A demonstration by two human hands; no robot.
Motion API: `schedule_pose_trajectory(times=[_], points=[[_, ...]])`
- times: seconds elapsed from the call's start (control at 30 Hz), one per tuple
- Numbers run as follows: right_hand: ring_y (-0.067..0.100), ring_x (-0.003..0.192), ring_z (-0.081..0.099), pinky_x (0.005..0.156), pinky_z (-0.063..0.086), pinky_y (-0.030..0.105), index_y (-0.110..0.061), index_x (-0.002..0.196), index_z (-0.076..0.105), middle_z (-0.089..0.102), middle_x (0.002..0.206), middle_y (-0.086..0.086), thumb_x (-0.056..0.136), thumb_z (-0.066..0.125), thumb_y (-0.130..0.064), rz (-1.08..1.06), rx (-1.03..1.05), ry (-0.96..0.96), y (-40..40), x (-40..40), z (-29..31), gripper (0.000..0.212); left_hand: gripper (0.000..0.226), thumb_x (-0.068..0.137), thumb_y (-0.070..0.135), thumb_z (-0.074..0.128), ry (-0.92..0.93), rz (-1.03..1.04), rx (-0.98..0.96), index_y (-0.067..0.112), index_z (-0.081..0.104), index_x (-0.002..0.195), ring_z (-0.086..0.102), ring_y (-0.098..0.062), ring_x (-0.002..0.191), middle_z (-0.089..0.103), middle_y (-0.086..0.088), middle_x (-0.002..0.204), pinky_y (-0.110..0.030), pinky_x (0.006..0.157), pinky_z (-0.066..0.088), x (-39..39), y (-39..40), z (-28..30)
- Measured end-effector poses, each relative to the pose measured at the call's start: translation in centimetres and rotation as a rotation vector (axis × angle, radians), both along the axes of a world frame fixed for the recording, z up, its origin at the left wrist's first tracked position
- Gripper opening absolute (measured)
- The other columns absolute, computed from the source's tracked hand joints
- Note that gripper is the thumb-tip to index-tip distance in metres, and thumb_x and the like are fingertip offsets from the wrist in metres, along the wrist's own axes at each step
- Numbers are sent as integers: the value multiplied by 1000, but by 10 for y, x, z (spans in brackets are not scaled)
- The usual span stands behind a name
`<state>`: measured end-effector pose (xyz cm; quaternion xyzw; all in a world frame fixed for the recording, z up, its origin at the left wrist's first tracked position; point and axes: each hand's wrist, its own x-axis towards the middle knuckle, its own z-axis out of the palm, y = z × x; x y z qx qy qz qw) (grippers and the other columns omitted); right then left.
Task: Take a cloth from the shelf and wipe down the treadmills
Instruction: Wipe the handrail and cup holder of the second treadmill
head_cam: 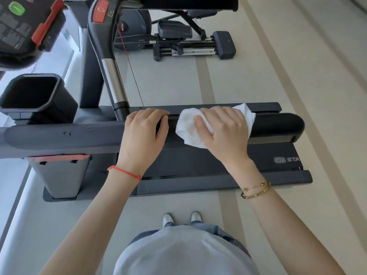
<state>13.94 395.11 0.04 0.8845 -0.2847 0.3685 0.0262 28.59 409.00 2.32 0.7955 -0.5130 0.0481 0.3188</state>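
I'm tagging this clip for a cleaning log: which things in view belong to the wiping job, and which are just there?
Part of the job:
- white cloth, pressed on the rail by the right hand
- treadmill handrail
- left hand, resting on the same rail

Just there:
- elliptical trainer behind
- black cup holder
- console with green button

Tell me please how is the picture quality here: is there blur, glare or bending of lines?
Head view: even, soft daylight; the right hand on the white cloth and the left hand on the handrail look sharp; the console at the upper left is blurred; wide-angle bending curves the floor stripes; a mild sheen on the chrome bar.
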Motion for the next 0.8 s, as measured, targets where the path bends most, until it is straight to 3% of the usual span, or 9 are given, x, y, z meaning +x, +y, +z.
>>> schedule_pose_trajectory(times=[0.37, 0.43, 0.53, 0.6, 0.7, 0.8], points=[[28, 61, 54, 69, 38, 37, -11, 64, 63, 60, 59, 5, 98, 45, -32, -163, 107, 23, -56, -56, 9, 44, 25, 101, 14, 49, 59, -72, 11, 6, 71, 108, 65, -28, 89, 72, -5, 103, -45, 85, 50, -49, -50, 10], [28, 69, 58, 74, 41, 37, -11, 73, 67, 64, 68, 4, 100, 46, -29, -143, 68, -26, -49, -59, 4, 39, 24, 101, 15, 49, 53, -65, 17, 7, 71, 108, 64, -28, 88, 72, -5, 103, -43, 82, 50, -58, -58, 10], [29, 101, 62, 96, 44, 39, -9, 109, 71, 70, 104, 6, 103, 47, -29, -103, -15, -43, -39, -72, -9, 32, 24, 101, 16, 49, 51, -53, 26, 9, 72, 106, 63, -27, 88, 71, -3, 102, -42, 77, 50, -69, -69, 8], [28, 105, 61, 99, 43, 39, -10, 114, 71, 70, 108, 6, 103, 47, -31, -82, -32, -32, -45, -78, -10, 34, 24, 101, 17, 49, 49, -38, 33, 10, 72, 104, 63, -27, 86, 71, -2, 101, -41, 73, 50, -74, -75, 6], [26, 82, 62, 82, 44, 37, -13, 89, 73, 69, 82, 3, 101, 46, -33, -145, -14, -8, -64, -85, -1, 35, 24, 101, 18, 48, 39, -31, 35, 12, 72, 103, 62, -25, 83, 71, 0, 99, -38, 70, 49, -79, -83, 4], [28, 56, 50, 63, 39, 35, -16, 55, 52, 53, 53, 2, 97, 43, -35, -209, 151, 108, -92, -92, 14, 48, 25, 101, 19, 47, 25, -28, 42, 13, 72, 102, 62, -24, 81, 72, 0, 97, -38, 69, 50, -83, -90, 2]])
